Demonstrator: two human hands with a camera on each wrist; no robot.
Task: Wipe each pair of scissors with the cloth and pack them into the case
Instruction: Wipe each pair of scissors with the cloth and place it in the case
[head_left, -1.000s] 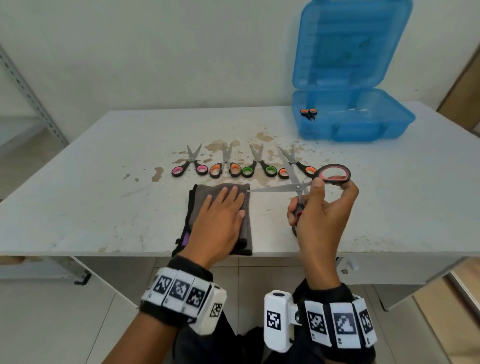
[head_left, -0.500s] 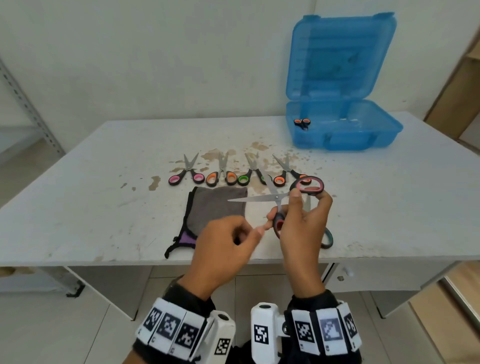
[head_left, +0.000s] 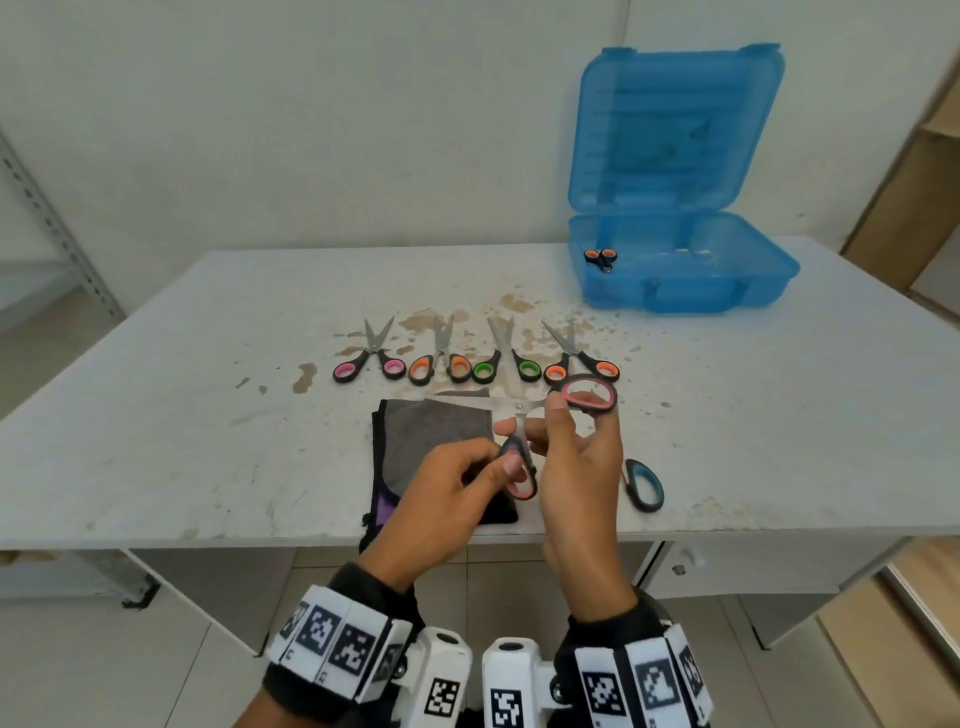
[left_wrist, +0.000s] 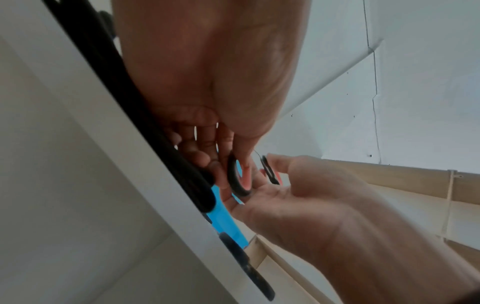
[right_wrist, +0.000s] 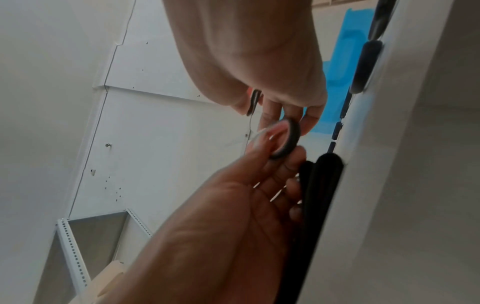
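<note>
A: What's happening nearest the cloth (head_left: 441, 431)?
B: Both hands, left (head_left: 447, 499) and right (head_left: 576, 467), are gripping open scissors (head_left: 519, 415) above it.
A: Beyond?
B: Four pairs (head_left: 475, 353) are waiting; one pair (head_left: 601, 258) is lying in the case (head_left: 727, 291).

Scissors row (head_left: 475, 358) lies behind cloth (head_left: 439, 431); case (head_left: 685, 270) far right.
</note>
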